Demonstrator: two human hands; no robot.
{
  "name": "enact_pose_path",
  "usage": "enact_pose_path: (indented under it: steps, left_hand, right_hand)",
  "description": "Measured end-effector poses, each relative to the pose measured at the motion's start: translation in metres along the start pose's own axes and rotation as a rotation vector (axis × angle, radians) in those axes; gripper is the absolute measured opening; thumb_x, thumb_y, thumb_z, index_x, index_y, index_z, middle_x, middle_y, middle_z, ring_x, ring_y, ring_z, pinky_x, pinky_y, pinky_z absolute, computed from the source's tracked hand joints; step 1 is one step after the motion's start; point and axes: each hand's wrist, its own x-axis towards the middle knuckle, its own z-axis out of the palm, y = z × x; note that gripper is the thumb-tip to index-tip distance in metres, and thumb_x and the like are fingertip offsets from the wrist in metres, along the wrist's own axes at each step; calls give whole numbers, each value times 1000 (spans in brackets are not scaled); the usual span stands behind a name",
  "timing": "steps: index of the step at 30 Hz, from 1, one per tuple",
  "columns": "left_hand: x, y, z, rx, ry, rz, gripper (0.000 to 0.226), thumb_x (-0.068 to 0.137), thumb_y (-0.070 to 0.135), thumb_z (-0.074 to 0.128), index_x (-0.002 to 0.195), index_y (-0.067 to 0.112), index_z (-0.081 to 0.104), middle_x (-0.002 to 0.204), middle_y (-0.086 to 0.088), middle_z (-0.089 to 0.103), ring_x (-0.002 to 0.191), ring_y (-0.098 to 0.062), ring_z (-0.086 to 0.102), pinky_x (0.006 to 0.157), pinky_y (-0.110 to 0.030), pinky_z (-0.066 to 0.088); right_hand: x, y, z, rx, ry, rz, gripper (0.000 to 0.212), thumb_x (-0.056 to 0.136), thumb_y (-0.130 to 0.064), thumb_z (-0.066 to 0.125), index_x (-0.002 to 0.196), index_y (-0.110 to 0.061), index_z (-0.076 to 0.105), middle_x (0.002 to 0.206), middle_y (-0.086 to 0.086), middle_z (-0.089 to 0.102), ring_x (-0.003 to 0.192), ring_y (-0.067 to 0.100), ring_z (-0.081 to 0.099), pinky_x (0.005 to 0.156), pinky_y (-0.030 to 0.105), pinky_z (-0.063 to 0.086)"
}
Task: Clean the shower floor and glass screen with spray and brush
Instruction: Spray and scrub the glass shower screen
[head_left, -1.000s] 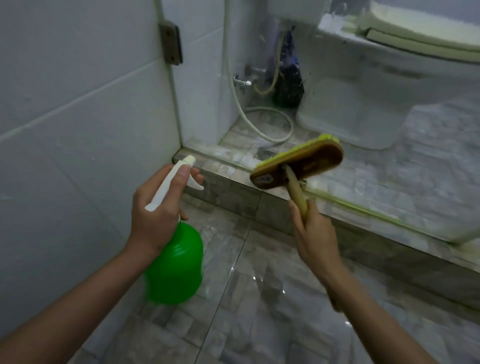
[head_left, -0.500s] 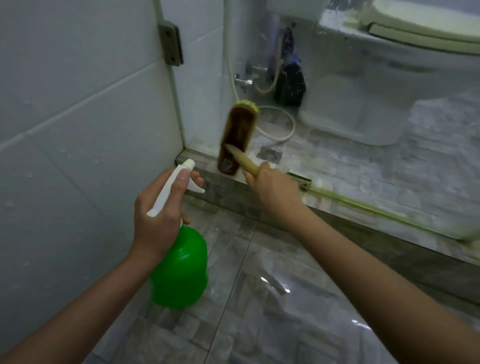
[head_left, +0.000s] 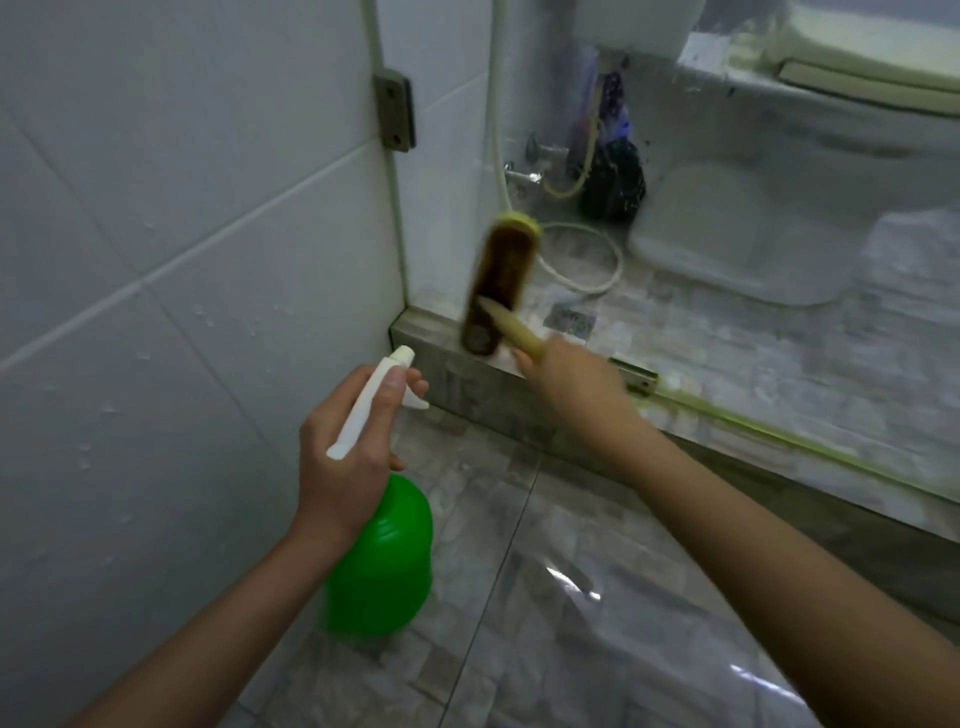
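Observation:
My left hand (head_left: 345, 452) grips the white trigger head of a green spray bottle (head_left: 382, 558), held above the grey tiled shower floor (head_left: 545, 597) near the left wall. My right hand (head_left: 576, 387) holds the pale handle of a scrub brush (head_left: 501, 278). Its brown back faces me and its yellow-green bristles press against the lower left part of the glass screen (head_left: 753, 338), just above the stone kerb (head_left: 467, 379). The brush head stands almost upright and is blurred.
White wall tiles (head_left: 156, 260) with water drops fill the left. A metal hinge (head_left: 395, 111) fixes the glass to the wall. Behind the glass are a toilet (head_left: 753, 208), a white hose (head_left: 582, 260), a tap and a dark bag.
The brush swung from lying crosswise over the kerb to upright against the glass at the left corner, then barely moved. My left hand with the bottle stayed nearly in place.

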Motion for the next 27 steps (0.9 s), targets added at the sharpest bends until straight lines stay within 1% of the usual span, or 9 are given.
enact_pose_path:
  steps: [2, 4, 10, 13, 15, 17, 19, 23, 27]
  left_hand:
    - [0, 5, 5, -17, -16, 18, 40, 95, 47, 47, 95, 17, 72, 96, 5, 74, 83, -17, 69, 44, -22, 50]
    - [0, 11, 13, -34, -20, 12, 35, 96, 44, 49, 95, 19, 73, 93, 4, 75, 80, -22, 69, 44, -24, 51]
    - [-12, 27, 48, -53, -137, 57, 22, 98, 33, 50, 95, 31, 72, 91, 2, 74, 81, -26, 68, 42, -29, 51]
    - [-17, 29, 60, -60, -186, 37, 26, 100, 32, 48, 93, 26, 73, 94, 3, 75, 81, -26, 68, 43, -26, 51]
    - [-19, 33, 68, -89, -213, 53, 29, 100, 33, 47, 92, 23, 73, 95, 4, 75, 78, -27, 67, 43, -25, 50]
    - [-20, 39, 72, -95, -226, 64, 28, 100, 34, 46, 91, 32, 72, 96, 6, 74, 74, -24, 67, 42, -26, 51]
    - [-24, 46, 79, -103, -251, 63, 27, 99, 36, 46, 90, 40, 72, 96, 7, 74, 75, -14, 67, 43, -24, 50]
    - [-31, 47, 94, -87, -316, 79, 35, 99, 36, 45, 94, 16, 73, 97, 5, 73, 82, -15, 68, 44, -22, 49]
    - [-36, 40, 107, -81, -356, 115, 35, 101, 34, 47, 93, 13, 73, 94, 1, 73, 82, -24, 65, 43, -25, 49]
  right_hand:
    - [-44, 52, -18, -2, -14, 179, 41, 98, -55, 33, 93, -16, 44, 76, 0, 54, 56, 13, 48, 46, 28, 33]
    - [-67, 79, -28, -138, 8, 269, 45, 96, -56, 33, 93, -13, 46, 73, 1, 53, 56, 17, 48, 49, 30, 37]
    - [-31, 59, -11, -228, 104, 8, 45, 97, -56, 35, 97, -13, 47, 86, 6, 59, 74, 30, 60, 56, 33, 37]
    - [-61, 113, -26, -256, 88, 88, 44, 96, -58, 34, 93, -14, 42, 83, 6, 58, 68, 28, 56, 56, 32, 37]
    - [-103, 165, -38, -244, 112, 235, 43, 93, -59, 36, 88, -16, 37, 83, 10, 63, 69, 30, 60, 56, 35, 42]
    - [-129, 191, -44, -302, 171, 318, 45, 91, -61, 36, 87, -16, 38, 83, 15, 65, 72, 35, 64, 58, 40, 49]
    - [-125, 191, -40, -338, 179, 301, 47, 92, -62, 34, 90, -15, 41, 81, 11, 64, 73, 34, 64, 59, 39, 47]
    - [-92, 160, -34, -329, 139, 139, 45, 94, -61, 32, 90, -17, 38, 74, 1, 49, 61, 26, 52, 53, 32, 37]
    - [-142, 239, -48, -238, 133, 337, 45, 91, -62, 37, 89, -18, 42, 78, 10, 61, 75, 33, 64, 59, 36, 44]
